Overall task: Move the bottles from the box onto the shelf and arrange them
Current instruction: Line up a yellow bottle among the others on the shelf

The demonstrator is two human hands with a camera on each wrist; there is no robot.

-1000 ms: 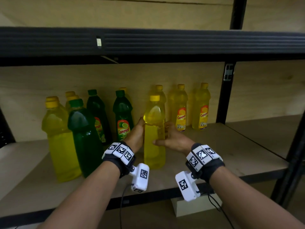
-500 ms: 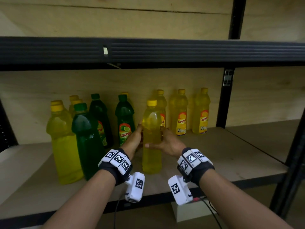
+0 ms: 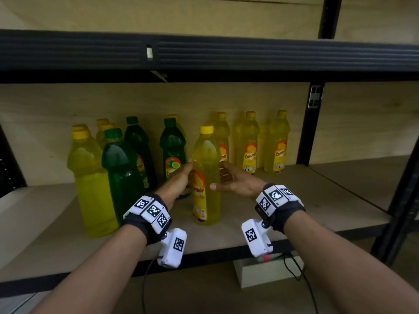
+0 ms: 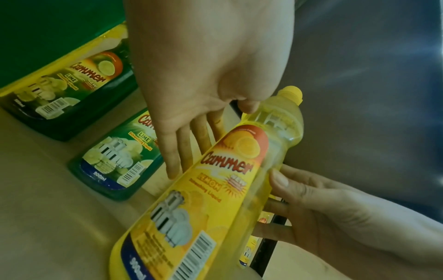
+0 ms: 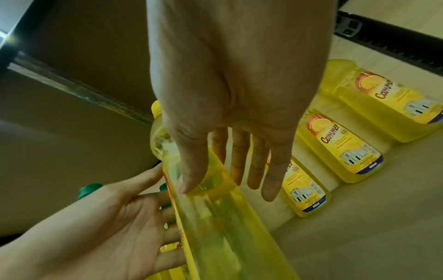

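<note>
From the head view, a yellow lemon bottle [image 3: 206, 175] stands upright on the shelf [image 3: 294, 200] between the left hand [image 3: 179, 180] and the right hand [image 3: 235, 181], both with straight, loosely spread fingers at its sides. The left wrist view shows left fingers [image 4: 178, 149] extended beside the label, green lime bottles [image 4: 117, 161] beyond them. In the right wrist view the right thumb [image 5: 191, 170] lies on the bottle, fingers straight, yellow bottles [image 5: 340, 149] past the fingertips.

head: above, facing shelf [image 3: 294, 200] | wrists: close, along fingers | shared: lemon bottle [image 3: 206, 177]
</note>
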